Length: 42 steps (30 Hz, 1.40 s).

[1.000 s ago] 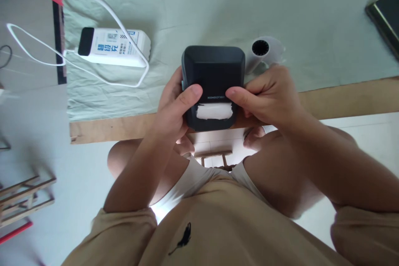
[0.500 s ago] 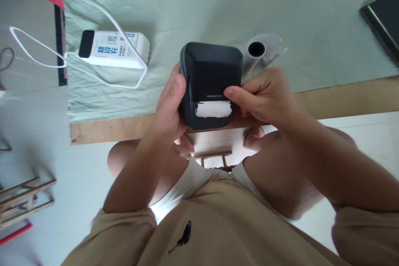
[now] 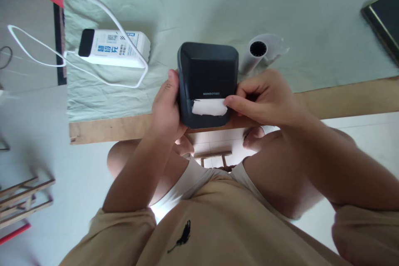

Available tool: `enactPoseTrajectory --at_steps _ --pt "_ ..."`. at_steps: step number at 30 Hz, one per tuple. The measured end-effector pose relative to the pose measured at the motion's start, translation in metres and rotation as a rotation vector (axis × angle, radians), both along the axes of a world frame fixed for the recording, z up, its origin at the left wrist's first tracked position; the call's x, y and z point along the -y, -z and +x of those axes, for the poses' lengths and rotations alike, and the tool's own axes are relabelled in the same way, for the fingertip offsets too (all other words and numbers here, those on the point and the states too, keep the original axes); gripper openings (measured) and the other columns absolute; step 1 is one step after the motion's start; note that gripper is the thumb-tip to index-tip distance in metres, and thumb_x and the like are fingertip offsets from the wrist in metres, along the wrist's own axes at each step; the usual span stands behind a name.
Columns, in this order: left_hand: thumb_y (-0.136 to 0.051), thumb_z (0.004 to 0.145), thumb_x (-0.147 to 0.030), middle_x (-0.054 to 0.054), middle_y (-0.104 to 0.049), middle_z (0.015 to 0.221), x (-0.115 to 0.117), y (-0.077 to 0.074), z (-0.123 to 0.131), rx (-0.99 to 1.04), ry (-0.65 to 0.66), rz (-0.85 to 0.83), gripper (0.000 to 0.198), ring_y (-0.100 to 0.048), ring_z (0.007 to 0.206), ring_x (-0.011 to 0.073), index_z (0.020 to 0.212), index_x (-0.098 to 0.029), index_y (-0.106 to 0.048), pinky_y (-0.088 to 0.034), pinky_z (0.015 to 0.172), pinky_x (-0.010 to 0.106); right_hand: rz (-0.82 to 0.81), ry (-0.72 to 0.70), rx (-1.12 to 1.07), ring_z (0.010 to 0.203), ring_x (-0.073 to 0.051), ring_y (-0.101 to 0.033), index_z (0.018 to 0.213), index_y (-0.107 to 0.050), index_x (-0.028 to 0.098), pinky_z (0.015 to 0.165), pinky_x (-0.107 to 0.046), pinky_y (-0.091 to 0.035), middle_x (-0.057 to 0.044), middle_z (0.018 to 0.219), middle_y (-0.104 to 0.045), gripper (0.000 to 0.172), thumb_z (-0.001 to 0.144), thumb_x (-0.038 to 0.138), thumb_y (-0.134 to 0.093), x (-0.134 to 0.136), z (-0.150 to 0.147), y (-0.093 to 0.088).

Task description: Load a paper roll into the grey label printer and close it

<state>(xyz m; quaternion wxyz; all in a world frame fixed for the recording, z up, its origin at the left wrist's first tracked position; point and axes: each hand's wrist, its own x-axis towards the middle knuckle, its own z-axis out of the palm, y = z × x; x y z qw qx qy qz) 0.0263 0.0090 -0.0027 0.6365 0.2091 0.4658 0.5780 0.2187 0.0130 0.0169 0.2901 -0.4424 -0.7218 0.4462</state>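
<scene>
A dark label printer (image 3: 208, 72) with rounded corners is held over the front edge of the table. A white paper strip (image 3: 207, 107) with torn-looking edges shows at its slot, under the brand lettering. Wrapped round the printer's left side is my left hand (image 3: 166, 110); its fingers underneath are hidden. My right hand (image 3: 264, 97) is at the right side, its thumb tip on the right end of the paper and its other fingers curled. Just beyond that hand stands a roll (image 3: 254, 56) with a black core and a loose clear film tail.
A white power bank (image 3: 116, 48) with a black end lies at the left, a white cable (image 3: 102, 12) looping over it. At the far right is a dark flat object (image 3: 385, 20). Green cloth (image 3: 193, 4) covers the table behind its bare wooden edge (image 3: 349, 96).
The printer has shifted slightly left. My right thumb has moved from the printer's lid down to the right end of the paper strip. My left thumb now lies further back along the side.
</scene>
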Motion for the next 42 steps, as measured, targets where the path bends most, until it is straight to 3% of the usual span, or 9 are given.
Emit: enactPoseTrajectory --at_steps 6,11,17,20,24,28,32,37,42 --pt "-0.068 0.099 -0.041 -0.003 -0.070 0.072 0.000 0.006 -0.004 -0.081 -0.061 0.046 0.032 -0.074 0.094 0.0158 0.075 -0.021 -0.068 -0.060 0.087 0.026 -0.003 -0.009 -0.030 0.048 -0.002 -0.030 0.050 -0.046 0.017 0.047 -0.025 -0.021 0.006 0.046 -0.035 0.048 0.088 0.036 -0.070 -0.001 0.001 -0.002" --pt "-0.065 0.100 -0.045 0.000 -0.069 0.077 0.000 0.004 -0.003 -0.137 -0.040 0.075 0.034 -0.072 0.113 0.0203 0.076 -0.020 -0.065 -0.060 0.093 0.028 -0.010 0.017 -0.030 0.046 -0.002 -0.029 0.051 -0.049 0.017 0.044 -0.023 -0.021 0.007 0.045 -0.035 0.046 0.084 0.035 -0.076 -0.002 0.003 -0.002" --pt "-0.057 0.104 -0.046 0.002 -0.076 0.088 0.002 0.005 -0.004 -0.026 0.121 0.086 0.033 -0.074 0.110 0.0212 0.098 -0.019 -0.074 -0.059 0.105 0.036 0.160 0.118 -0.061 0.043 -0.001 -0.025 0.049 -0.047 0.016 0.042 -0.022 -0.017 0.008 0.042 -0.033 0.047 0.082 0.027 -0.079 0.003 0.002 -0.010" --pt "-0.051 0.107 -0.047 0.003 -0.078 0.100 0.001 0.008 -0.005 0.000 0.101 0.054 0.037 -0.073 0.117 0.0200 0.102 -0.019 -0.075 -0.058 0.107 0.035 0.299 0.290 -0.190 0.043 -0.002 -0.037 0.050 -0.050 0.016 0.043 -0.022 -0.022 0.005 0.045 -0.048 0.047 0.087 0.027 -0.077 0.007 -0.004 -0.016" --pt "-0.051 0.107 -0.047 0.001 -0.079 0.098 -0.001 0.003 -0.006 0.025 0.109 -0.029 0.037 -0.076 0.106 0.0167 0.098 -0.020 -0.076 -0.059 0.098 0.030 0.395 0.395 -0.352 0.048 -0.009 -0.057 0.057 -0.063 0.021 0.045 -0.026 -0.035 0.002 0.053 -0.062 0.045 0.092 0.047 -0.075 0.006 -0.013 -0.017" --pt "-0.045 0.109 -0.046 0.003 -0.080 0.099 -0.001 -0.006 -0.004 0.064 0.147 -0.082 0.042 -0.076 0.105 0.0168 0.100 -0.019 -0.076 -0.059 0.097 0.029 0.482 0.490 -0.465 0.051 -0.013 -0.062 0.069 -0.074 0.023 0.043 -0.031 -0.033 -0.001 0.067 -0.073 0.038 0.088 0.056 -0.077 -0.002 -0.014 -0.013" --pt "-0.052 0.106 -0.047 0.003 -0.079 0.095 0.005 -0.004 -0.003 0.041 0.199 0.069 0.035 -0.074 0.114 0.0201 0.100 -0.022 -0.076 -0.060 0.099 0.032 0.530 0.445 -0.136 0.058 -0.012 -0.062 0.079 -0.076 0.024 0.052 -0.031 -0.039 -0.001 0.083 -0.079 0.023 0.094 0.041 -0.071 -0.001 -0.012 -0.018" --pt "-0.072 0.093 -0.052 0.001 -0.074 0.091 0.010 0.000 -0.005 -0.077 0.267 0.186 0.028 -0.074 0.100 0.0206 0.099 -0.025 -0.075 -0.059 0.078 0.027 0.708 0.343 0.486 0.060 -0.013 -0.057 0.082 -0.077 0.026 0.056 -0.031 -0.033 -0.001 0.065 -0.069 0.026 0.098 0.034 -0.057 0.011 -0.021 -0.025" --pt "-0.071 0.093 -0.051 0.002 -0.072 0.093 0.010 -0.008 -0.012 -0.192 0.383 0.174 0.029 -0.072 0.091 0.0195 0.106 -0.025 -0.074 -0.055 0.074 0.025 0.527 0.275 0.644 0.065 -0.017 -0.058 0.105 -0.078 0.028 0.058 -0.033 -0.025 -0.003 0.082 -0.076 0.021 0.094 0.037 -0.063 0.009 -0.018 -0.024"
